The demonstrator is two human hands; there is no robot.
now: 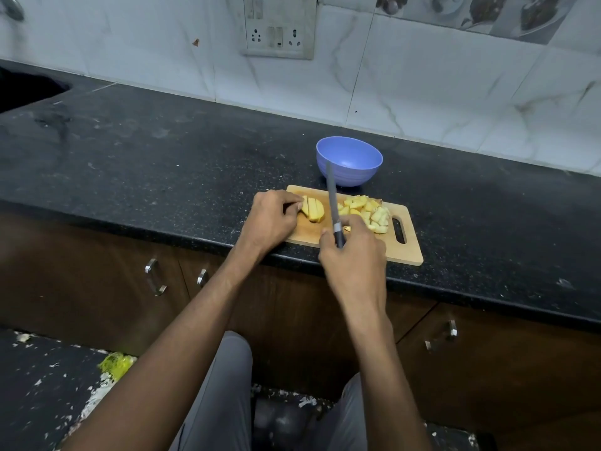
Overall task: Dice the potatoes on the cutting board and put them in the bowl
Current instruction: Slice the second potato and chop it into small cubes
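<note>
Seen from the head camera, looking down. Wooden cutting board (408, 252) at the front edge of a black speckled counter (162, 164), its near corner poking just past that edge. Lots of bare counter off to the left of the left hand (271, 219), and more to the right, past the slot handle in the board. Left hand curled, fingertips holding down a sliced potato (313, 209), pale yellow, cut into long strips that sit close together. Right hand (353, 252) wrapped round the dark handle of a knife (332, 193), thin grey blade pointing up and away from the hand, lifted between the strips and the pile. Just past the right hand, to its right, a heap of potato cubes (367, 211), small, chunky and yellow, on the board. Beyond both hands, just behind the board's far edge, a round blue bowl (349, 161), smooth and holding nothing. Behind the bowl, a white marble-look tile wall (422, 102) with a switch plate (278, 26). Below the hands, brown cupboard doors (97, 255) with shiny metal handles.
</note>
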